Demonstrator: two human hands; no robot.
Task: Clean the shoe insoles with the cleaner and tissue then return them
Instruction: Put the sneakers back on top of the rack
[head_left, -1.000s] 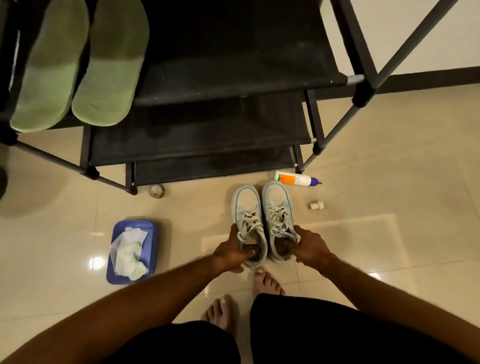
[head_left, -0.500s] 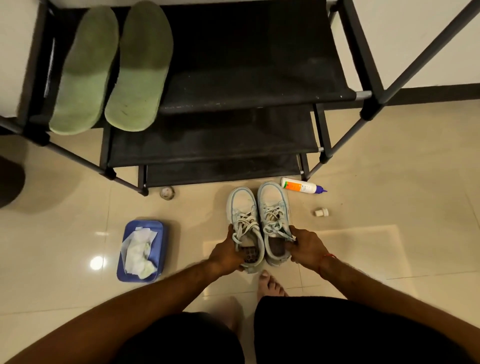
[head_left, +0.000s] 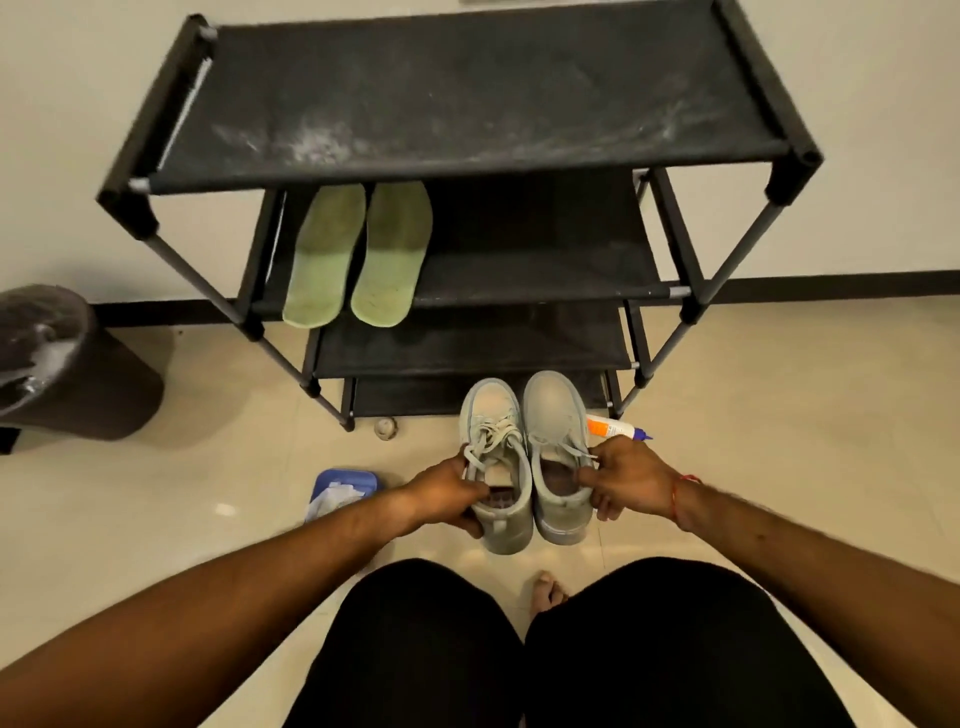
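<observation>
Pale grey-green, the left shoe (head_left: 496, 467) and right shoe (head_left: 558, 452) are side by side. The left hand (head_left: 447, 491) grips the left shoe's collar and the right hand (head_left: 626, 480) pinches the right shoe's collar. The two green insoles (head_left: 324, 254) lie together at the left end of the rack's (head_left: 467, 104) second shelf, their ends overhanging its front edge. The cleaner bottle (head_left: 610, 428) lies on the floor just beside the right shoe, and the blue tissue tray (head_left: 343, 480) shows beyond the left forearm.

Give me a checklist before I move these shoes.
1. Left hand grips left shoe: ok.
2. Right hand grips right shoe: ok.
3. Both insoles out, lying on a rack shelf: ok.
4. Shoe insides clean: cannot tell, too dark.
5. Cleaner on floor beside right hand: ok.
6. Tissue in tray: ok.
</observation>
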